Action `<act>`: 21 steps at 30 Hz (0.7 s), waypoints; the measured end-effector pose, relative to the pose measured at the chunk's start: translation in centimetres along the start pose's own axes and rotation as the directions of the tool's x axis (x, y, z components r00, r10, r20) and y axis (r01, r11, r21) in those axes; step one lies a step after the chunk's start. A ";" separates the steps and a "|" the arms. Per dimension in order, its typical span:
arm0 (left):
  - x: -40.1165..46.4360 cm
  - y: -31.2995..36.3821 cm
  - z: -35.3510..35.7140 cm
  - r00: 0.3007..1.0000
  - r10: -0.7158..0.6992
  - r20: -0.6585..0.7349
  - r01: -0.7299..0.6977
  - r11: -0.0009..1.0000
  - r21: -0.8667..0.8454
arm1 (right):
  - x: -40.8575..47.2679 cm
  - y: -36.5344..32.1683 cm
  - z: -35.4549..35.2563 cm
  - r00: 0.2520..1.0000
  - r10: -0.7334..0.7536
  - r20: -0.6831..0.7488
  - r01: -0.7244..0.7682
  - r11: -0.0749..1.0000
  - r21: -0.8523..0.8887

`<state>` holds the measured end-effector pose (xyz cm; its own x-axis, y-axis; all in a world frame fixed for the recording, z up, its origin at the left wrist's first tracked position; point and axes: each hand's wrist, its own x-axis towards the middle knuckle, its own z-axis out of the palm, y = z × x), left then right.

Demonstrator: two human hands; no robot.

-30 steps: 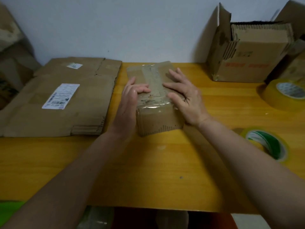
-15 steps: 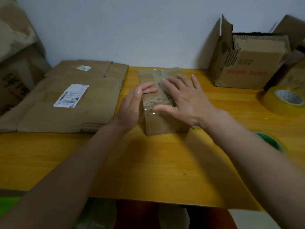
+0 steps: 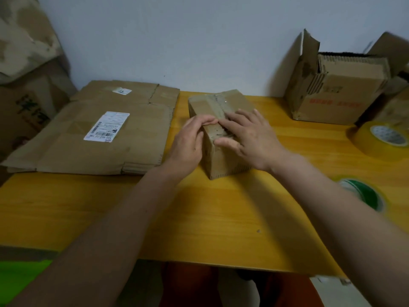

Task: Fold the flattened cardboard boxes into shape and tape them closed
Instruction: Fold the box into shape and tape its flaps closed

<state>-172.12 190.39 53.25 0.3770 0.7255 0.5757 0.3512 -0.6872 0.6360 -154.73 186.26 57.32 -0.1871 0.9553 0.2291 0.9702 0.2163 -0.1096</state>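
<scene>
both hands' fingers slid nearer along the taped box top.

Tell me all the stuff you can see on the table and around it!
Small box: one, brown, taped on top, table middle.
Flattened cardboard: a stack, brown, white label, table's left.
Open carton: one, brown, red print, back right.
Tape rolls: two, one yellowish far right, one green-cored nearer.
Table: one, yellow wood.
More cardboard: brown, leaning far left.
Left hand: one, against the box's left side, fingers over the top edge.
Right hand: one, flat on the box's top.
</scene>
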 end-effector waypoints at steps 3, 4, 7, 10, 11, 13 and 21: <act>0.1 0.1 0.1 1.000 -0.005 0.006 0.005 1.000 0.028 | -0.1 1.2 -0.1 0.997 -0.062 0.041 0.063 0.998 -0.016; 0.2 0.1 0.1 1.000 -0.008 0.002 0.008 0.999 0.033 | -0.4 1.6 -0.2 0.994 -0.083 0.069 0.085 0.996 -0.032; 0.1 0.1 0.5 0.999 -0.031 -0.023 0.032 0.999 0.031 | -0.8 0.3 -0.4 0.994 0.003 0.105 -0.018 0.989 0.146; 0.1 0.0 0.7 0.998 -0.049 -0.026 0.049 0.999 0.017 | -0.3 -1.7 0.4 0.998 0.058 0.016 -0.059 0.997 0.040; 0.2 -0.1 0.7 0.999 -0.036 -0.024 0.037 0.999 0.027 | -0.1 -1.6 0.6 0.999 0.036 -0.009 -0.036 0.999 -0.022; 0.3 -0.4 0.5 1.000 0.003 -0.013 -0.002 0.999 0.051 | 0.0 -1.0 0.5 1.000 -0.017 -0.021 0.017 1.000 -0.008; 0.2 0.7 2.0 0.998 -0.021 -0.060 0.026 0.996 0.083 | 0.3 1.3 1.1 0.992 -0.115 -0.046 0.104 0.975 -0.198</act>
<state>-170.10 189.98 52.78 0.3177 0.7411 0.5915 0.4310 -0.6685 0.6061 -153.68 187.01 56.16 -0.2905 0.9136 0.2845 0.9566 0.2704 0.1087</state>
